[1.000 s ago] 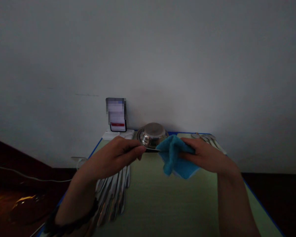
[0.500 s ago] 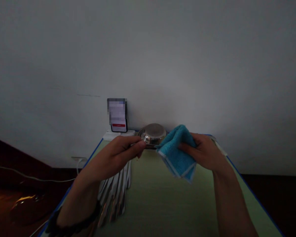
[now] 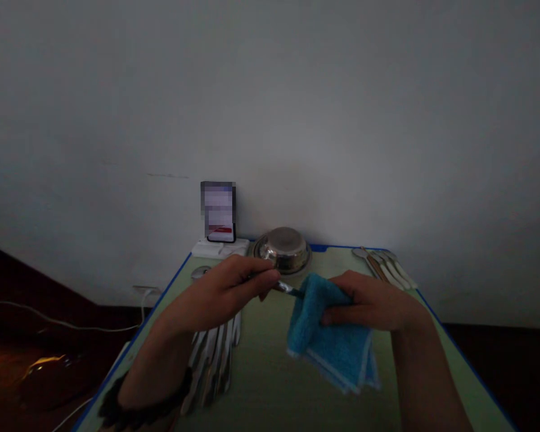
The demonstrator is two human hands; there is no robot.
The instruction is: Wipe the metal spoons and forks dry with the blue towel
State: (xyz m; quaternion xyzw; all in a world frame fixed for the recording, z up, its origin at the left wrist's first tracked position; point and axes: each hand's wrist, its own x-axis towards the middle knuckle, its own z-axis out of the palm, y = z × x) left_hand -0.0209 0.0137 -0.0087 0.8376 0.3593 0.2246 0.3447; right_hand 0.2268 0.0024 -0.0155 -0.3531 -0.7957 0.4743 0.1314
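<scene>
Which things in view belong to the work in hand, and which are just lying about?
In use:
metal utensil, in the left hand
blue cloth, in the right hand
probably also the left cutlery and right cutlery

Apparently just lying about:
upturned metal bowl
propped-up phone

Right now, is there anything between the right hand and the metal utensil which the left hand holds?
Yes: the blue terry cloth, held in the right hand, hides one end of the metal utensil. Between the cloth and the left hand, a bare length shows with nothing visible over it.
</scene>
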